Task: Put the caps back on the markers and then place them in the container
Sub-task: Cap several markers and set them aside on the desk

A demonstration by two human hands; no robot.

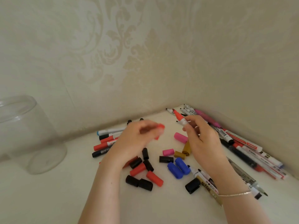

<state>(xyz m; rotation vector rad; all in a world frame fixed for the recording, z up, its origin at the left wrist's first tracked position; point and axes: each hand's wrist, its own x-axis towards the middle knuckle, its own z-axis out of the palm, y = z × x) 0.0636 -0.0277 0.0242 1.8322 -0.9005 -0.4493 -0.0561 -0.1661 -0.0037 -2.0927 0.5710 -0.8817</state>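
My right hand [203,139] grips an uncapped red marker [179,118], tip pointing up and left. My left hand [139,138], blurred, pinches a red cap [160,127] a short way left of that tip. Loose caps lie on the white table: red [154,178], black [139,182], blue [178,168], pink [180,137], gold [186,148]. Capped markers [106,139] lie behind my left hand. Uncapped markers [242,146] are piled along the right wall. The clear plastic container [24,135] stands at the far left.
The table [64,199] sits in a corner between two patterned cream walls [145,54]. More markers [205,178] lie under my right forearm, which wears a thin bracelet [234,194]. A black cap [192,185] lies near them.
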